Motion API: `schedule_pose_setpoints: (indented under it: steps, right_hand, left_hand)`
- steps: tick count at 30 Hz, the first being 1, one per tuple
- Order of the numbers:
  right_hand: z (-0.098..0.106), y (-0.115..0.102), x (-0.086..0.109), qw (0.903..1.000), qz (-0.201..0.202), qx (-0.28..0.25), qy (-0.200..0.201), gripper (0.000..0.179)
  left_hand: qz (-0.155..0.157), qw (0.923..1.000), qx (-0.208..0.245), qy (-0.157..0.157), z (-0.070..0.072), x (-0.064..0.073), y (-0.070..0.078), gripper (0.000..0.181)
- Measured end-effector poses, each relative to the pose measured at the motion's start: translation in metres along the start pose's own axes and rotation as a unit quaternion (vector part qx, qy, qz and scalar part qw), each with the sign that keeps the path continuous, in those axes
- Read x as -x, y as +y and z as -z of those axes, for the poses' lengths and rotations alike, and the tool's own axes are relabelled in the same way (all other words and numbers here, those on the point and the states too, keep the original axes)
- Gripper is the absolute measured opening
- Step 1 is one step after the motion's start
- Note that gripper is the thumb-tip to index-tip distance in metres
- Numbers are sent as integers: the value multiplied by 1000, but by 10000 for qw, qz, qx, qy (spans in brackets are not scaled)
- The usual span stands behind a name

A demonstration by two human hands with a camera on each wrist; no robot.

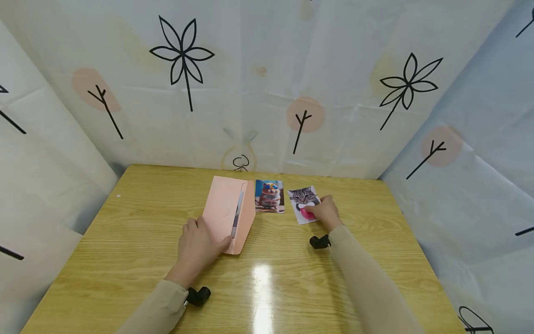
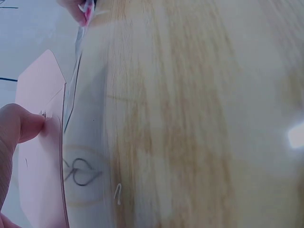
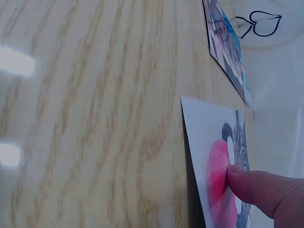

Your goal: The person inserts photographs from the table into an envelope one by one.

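A pink envelope [image 1: 223, 204] lies slanted left of centre on the table. Its flap [image 1: 246, 222] is folded out to the right, and a strip of a grey and white card [image 1: 237, 215] shows in the mouth. My left hand [image 1: 199, 243] grips the envelope's near end, thumb on top. To the right, my right hand [image 1: 327, 212] pinches a cat photo card [image 1: 301, 197] by its right side. In the right wrist view the thumb [image 3: 259, 187] lies on the card's pink patch, with a dark shadow along the edge. Between envelope and cat card lies a hamster photo card [image 1: 269, 197].
The wooden table [image 1: 146, 241] runs back to a patterned cloth backdrop [image 1: 250, 93], with more cloth at both sides. A small white scrap [image 1: 118, 195] sits near the far left. Black wrist cameras [image 1: 198, 296] hang at both cuffs.
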State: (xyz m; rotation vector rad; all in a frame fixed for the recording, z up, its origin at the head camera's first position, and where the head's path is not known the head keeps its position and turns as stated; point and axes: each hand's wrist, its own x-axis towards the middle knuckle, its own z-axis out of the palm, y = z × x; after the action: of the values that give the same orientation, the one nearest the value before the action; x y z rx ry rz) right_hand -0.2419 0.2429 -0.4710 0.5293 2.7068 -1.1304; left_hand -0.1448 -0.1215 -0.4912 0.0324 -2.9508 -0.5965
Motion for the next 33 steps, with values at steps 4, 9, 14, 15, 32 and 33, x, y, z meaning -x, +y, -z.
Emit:
schedule_pose_setpoints:
  steps: [4, 9, 14, 15, 32, 33]
  right_hand:
    - [4, 4, -1, 9999, 133, 68, -5, 42]
    - [9, 9, -2, 9998, 144, -63, -141, 26]
    - [15, 11, -2, 9983, 188, -365, -407, 26]
    - [17, 11, -1, 9979, 224, -431, -432, 27]
    - [12, -17, 18, 9783, 923, -1788, -501, 33]
    - [11, -19, 19, 9768, 975, -1837, -506, 32]
  left_hand:
    - [-26, 10000, 2, 17, 0, 0, 0, 103]
    - [-49, 10000, 4, 35, 1, 1, 0, 103]
    - [-61, 10000, -17, 29, 3, 2, 1, 103]
    - [-61, 10000, -23, 24, 3, 2, 1, 103]
    - [-25, 10000, 16, -52, 6, 1, -1, 103]
    - [-27, 10000, 10, -58, 6, 1, -1, 103]
